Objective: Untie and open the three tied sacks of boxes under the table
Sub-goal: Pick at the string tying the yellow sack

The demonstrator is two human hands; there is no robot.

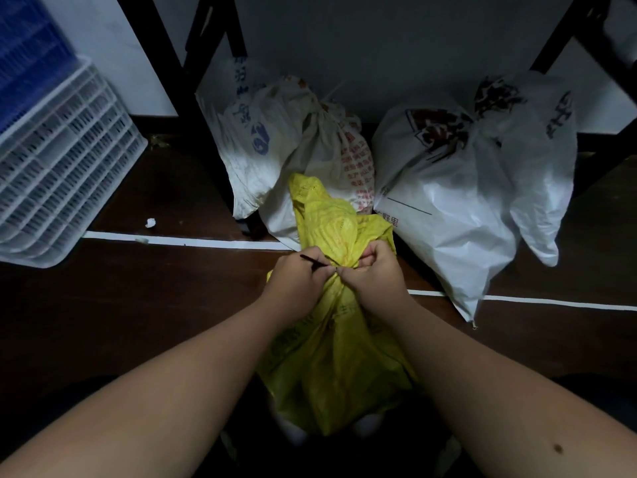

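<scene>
We see a yellow sack (331, 346) standing on the dark floor (155, 305) just in front of the person, its neck gathered into a tight bunch between both hands. The left hand (298, 282) has its fingers (319, 262) curled and pinches a thin black tie (312, 261) that sticks out to the left of the neck. The right hand (374, 274) grips the bunched neck itself, its fingers curled around the yellow cloth, touching the left hand at the knot. Above the hands the loose top of the sack flares upward and leans against the sacks behind.

Behind it, under the desk, stand 2 more sacks, both with their necks cinched shut. The cream sack (286, 146), printed with blue and red characters, sits at the left beside a black desk leg (186, 108). The white sack (462, 188), with dark brown print near its tied top, sits at the right, just beside the yellow one.

A white tape line (193, 241) crosses the floor beneath the sacks. At the far left lies a white plastic crate (58, 167), with a blue crate (27, 56) behind it. A small white scrap (150, 222) lies on the floor near the tape.
</scene>
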